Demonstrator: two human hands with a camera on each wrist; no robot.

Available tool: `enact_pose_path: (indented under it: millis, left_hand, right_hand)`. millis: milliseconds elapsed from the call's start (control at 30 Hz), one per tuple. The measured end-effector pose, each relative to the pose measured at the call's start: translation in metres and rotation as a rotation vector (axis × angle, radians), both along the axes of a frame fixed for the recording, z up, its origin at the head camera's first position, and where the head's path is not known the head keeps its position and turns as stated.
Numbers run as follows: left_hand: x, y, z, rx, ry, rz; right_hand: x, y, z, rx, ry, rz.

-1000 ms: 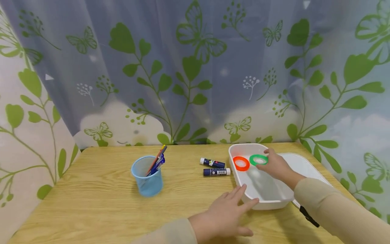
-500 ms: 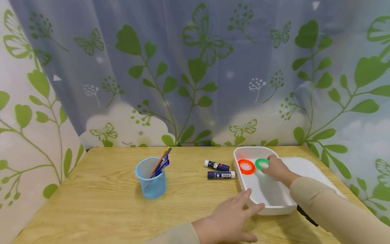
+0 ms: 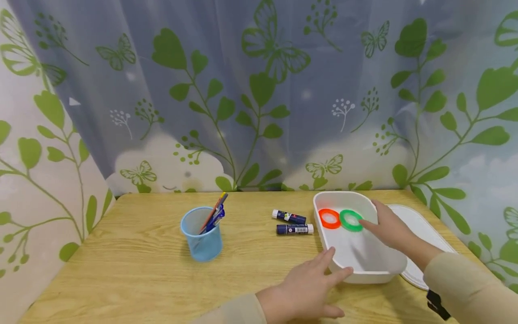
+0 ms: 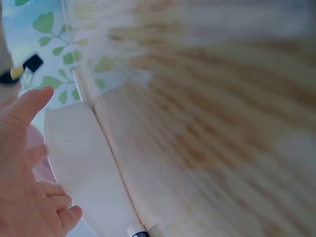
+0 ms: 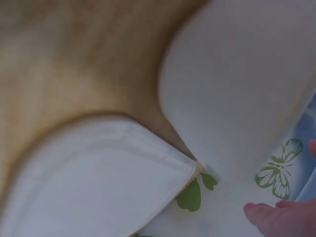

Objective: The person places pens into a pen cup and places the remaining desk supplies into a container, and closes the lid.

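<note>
A white rounded box stands at the right side of the table. On its floor, near the far left, lie an orange ring and a green ring, side by side and shaped like rolls of tape. My right hand is over the box's right wall, thumb extended inside beside the green ring, other fingers near the far right rim. It holds no ring. My left hand spreads its fingers at the box's front left corner, fingertips right at the rim. In the left wrist view, its fingers lie along the white wall.
Two dark glue sticks, one behind the other, lie left of the box. A blue mesh pen cup with pens stands further left. A white lid lies right of the box. A patterned curtain hangs behind the table.
My right hand has let go of the green ring, now flat beside the orange one, and moved right to the box's right wall. The left hand has stayed at the front corner.
</note>
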State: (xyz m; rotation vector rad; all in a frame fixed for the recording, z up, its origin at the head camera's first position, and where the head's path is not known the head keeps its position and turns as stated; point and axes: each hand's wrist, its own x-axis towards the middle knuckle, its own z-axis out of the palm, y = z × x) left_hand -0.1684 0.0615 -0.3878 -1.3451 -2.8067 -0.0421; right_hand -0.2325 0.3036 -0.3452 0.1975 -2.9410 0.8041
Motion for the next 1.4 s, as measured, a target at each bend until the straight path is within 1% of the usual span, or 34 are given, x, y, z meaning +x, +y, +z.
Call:
enact_pose_path:
  millis: [33, 100, 167, 233, 300, 400, 533, 633, 733, 800, 867, 933, 1000, 1067, 1133, 1200, 1400]
  left_hand:
    - [0.000, 0.000, 0.001, 0.000, -0.003, 0.006]
    - [0.000, 0.000, 0.002, -0.002, -0.017, 0.019]
    - [0.000, -0.002, 0.004, 0.003, -0.030, 0.026]
    - [-0.001, -0.005, 0.004, 0.010, -0.035, 0.028]
    - [-0.002, -0.007, 0.004, 0.014, -0.039, 0.028]
    - [-0.003, -0.008, 0.004, 0.015, -0.042, 0.024]
    - [-0.003, -0.006, 0.003, 0.017, -0.067, 0.002]
    - [-0.005, -0.004, 0.004, 0.012, -0.106, -0.025]
    - [-0.010, -0.006, 0.005, 0.030, -0.175, -0.051]
    - [-0.016, -0.011, 0.007, 0.074, -0.220, -0.051]
    - [-0.026, -0.017, 0.010, 0.132, -0.244, -0.021]
    - [-0.040, -0.023, 0.015, 0.206, -0.264, 0.046]
    - [-0.056, -0.028, 0.020, 0.267, -0.266, 0.122]
    - [-0.071, -0.032, 0.022, 0.294, -0.260, 0.186]
    - [-0.084, -0.035, 0.024, 0.281, -0.244, 0.231]
    - [-0.095, -0.036, 0.023, 0.229, -0.217, 0.257]
    - [-0.115, -0.033, 0.021, 0.041, -0.171, 0.329]
  right_hand:
    - [0.009, 0.002, -0.002, -0.012, 0.034, 0.019]
    - [0.026, 0.005, -0.009, -0.017, 0.073, 0.036]
    - [0.041, 0.005, -0.017, -0.018, 0.077, 0.033]
    - [0.051, 0.005, -0.024, -0.024, 0.072, 0.036]
    - [0.056, 0.004, -0.031, -0.026, 0.074, 0.040]
    - [0.059, 0.005, -0.039, -0.011, 0.077, 0.034]
    - [0.064, 0.010, -0.048, 0.024, 0.019, 0.006]
    - [0.069, 0.015, -0.053, 0.059, 0.001, -0.001]
    - [0.071, 0.017, -0.056, 0.114, 0.026, 0.001]
    - [0.072, 0.017, -0.057, 0.146, 0.045, 0.004]
    - [0.072, 0.017, -0.057, 0.196, 0.068, 0.008]
    - [0.071, 0.016, -0.056, 0.247, 0.097, 0.009]
    - [0.070, 0.017, -0.054, 0.284, 0.107, 0.008]
    - [0.069, 0.018, -0.052, 0.292, 0.105, 0.011]
    - [0.070, 0.018, -0.051, 0.277, 0.090, 0.018]
    - [0.069, 0.019, -0.049, 0.254, 0.076, 0.027]
    - [0.068, 0.019, -0.051, 0.243, 0.037, 0.043]
